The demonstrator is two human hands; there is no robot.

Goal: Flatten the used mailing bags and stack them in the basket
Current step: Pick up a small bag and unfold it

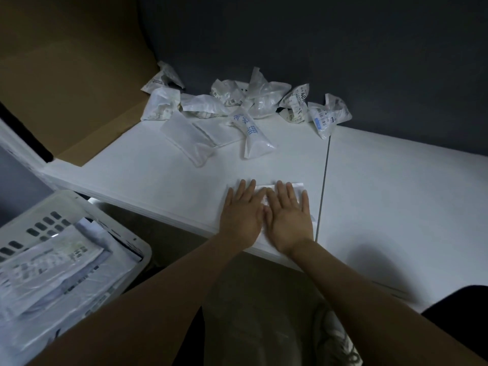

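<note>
Nearest, below and left of the left hand (241,215), the basket (144,250) holds flattened bags (52,265). Left hand and right hand (289,220) lie side by side, fingers straight, pressing a mailing bag (298,186) flat on the table (158,170). Beyond the fingertips, crumpled bags (253,101) lie heaped.

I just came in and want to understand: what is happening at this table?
A person is flattening a mailing bag at the near edge of the table, with the left hand and right hand pressed flat on it. Crumpled bags wait in a pile at the far side. The basket, low on the left, already holds flattened bags.
</note>
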